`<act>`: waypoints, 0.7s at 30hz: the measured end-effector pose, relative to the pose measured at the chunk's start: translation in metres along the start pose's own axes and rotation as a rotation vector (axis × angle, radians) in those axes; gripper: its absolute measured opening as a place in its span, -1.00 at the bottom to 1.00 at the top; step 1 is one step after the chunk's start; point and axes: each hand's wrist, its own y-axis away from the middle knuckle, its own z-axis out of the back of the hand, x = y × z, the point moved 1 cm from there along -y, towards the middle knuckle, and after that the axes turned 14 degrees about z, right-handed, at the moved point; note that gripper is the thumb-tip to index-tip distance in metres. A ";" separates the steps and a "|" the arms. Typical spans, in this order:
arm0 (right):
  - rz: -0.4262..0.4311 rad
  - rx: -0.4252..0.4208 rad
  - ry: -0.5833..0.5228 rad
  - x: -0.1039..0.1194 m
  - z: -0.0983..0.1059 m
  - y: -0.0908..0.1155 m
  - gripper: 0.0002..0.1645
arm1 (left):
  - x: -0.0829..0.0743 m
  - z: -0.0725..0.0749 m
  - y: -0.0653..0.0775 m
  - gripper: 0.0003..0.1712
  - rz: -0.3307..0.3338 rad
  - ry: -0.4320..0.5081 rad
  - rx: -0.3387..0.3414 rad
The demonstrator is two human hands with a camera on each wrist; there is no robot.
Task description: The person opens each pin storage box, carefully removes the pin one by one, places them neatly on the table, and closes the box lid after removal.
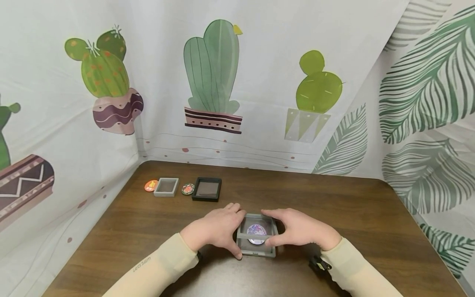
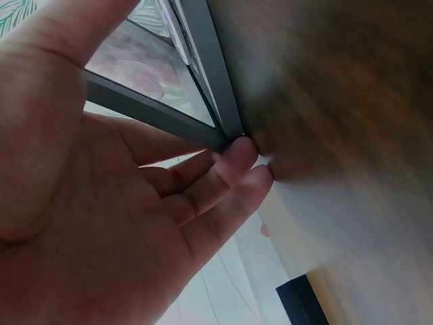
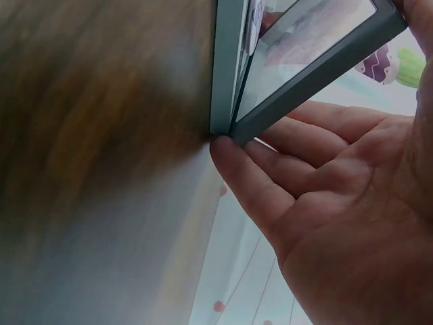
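Observation:
A grey display case (image 1: 256, 253) with clear film panes lies on the table in front of me, its hinged lid (image 3: 318, 76) tilted up at an angle from the base. A round badge (image 1: 256, 234) with a purple and white print sits inside, seen through the lid. My left hand (image 1: 219, 227) grips the case's left side, thumb at the near corner and fingertips around the far hinge corner. On the right side, my right hand (image 1: 299, 229) holds the lid, thumb at its raised near edge and fingers at the far right corner.
At the table's back left lie an orange round badge (image 1: 151, 185), a light grey case (image 1: 176, 187), a dark round badge with a red print (image 1: 188, 189) and a black case (image 1: 219, 190). A white cloth with printed cacti (image 1: 213, 70) hangs behind the table.

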 end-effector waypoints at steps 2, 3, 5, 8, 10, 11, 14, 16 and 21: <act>-0.004 -0.008 0.006 0.000 0.000 0.000 0.09 | 0.000 0.000 0.000 0.34 0.002 0.000 0.003; -0.003 -0.013 0.008 0.000 0.001 0.001 0.08 | 0.001 0.000 -0.001 0.35 0.004 0.002 0.004; 0.001 -0.025 0.007 0.000 0.001 0.001 0.05 | 0.001 0.000 -0.001 0.37 0.007 0.003 0.007; 0.011 -0.035 0.013 0.000 0.001 0.001 0.02 | 0.001 0.000 -0.001 0.38 0.010 0.011 0.010; 0.010 -0.034 0.015 -0.001 0.001 0.002 0.00 | 0.001 0.000 -0.001 0.38 0.013 0.014 0.010; 0.008 -0.032 0.018 -0.001 0.001 0.002 0.00 | 0.001 0.000 -0.001 0.39 0.014 0.016 0.009; 0.002 -0.022 0.018 -0.001 0.002 0.002 -0.02 | 0.001 0.000 -0.001 0.40 0.017 0.013 0.005; 0.001 -0.019 0.015 -0.002 0.002 0.002 -0.03 | 0.001 0.000 -0.001 0.40 0.017 0.012 0.003; 0.006 -0.018 0.016 -0.004 0.002 0.002 -0.04 | 0.002 0.000 0.000 0.39 0.014 0.019 -0.001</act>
